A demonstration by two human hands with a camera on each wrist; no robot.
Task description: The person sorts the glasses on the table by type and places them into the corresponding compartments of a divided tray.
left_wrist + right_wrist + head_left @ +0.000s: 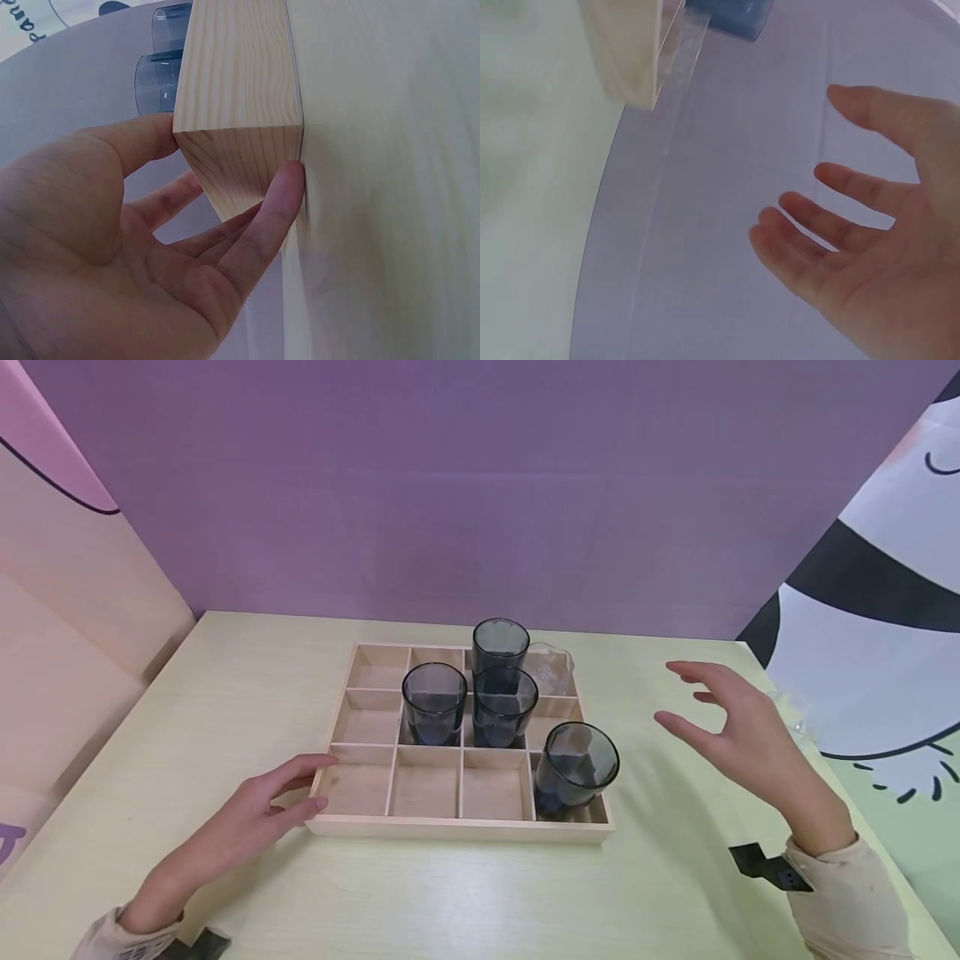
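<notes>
A shallow pale wooden tray (457,828) with several square compartments lies on the table. Several dark, clear-sided drinking glasses stand in it: one glass (501,639) in the back row, two side by side in the middle row, and one glass (573,764), tilted, in the front right compartment. My left hand (251,817) touches the tray's left side near the front corner, thumb and fingers extended. In the left wrist view the fingers rest along the tray's end wall (232,161). My right hand (750,735) hovers right of the tray, fingers spread and holding nothing.
Crumpled clear plastic (551,670) lies in the back right compartment. More clear film (791,710) shows behind my right hand, by the table's right edge. A purple panel (480,527) stands behind the table (450,902), with printed panels on both sides.
</notes>
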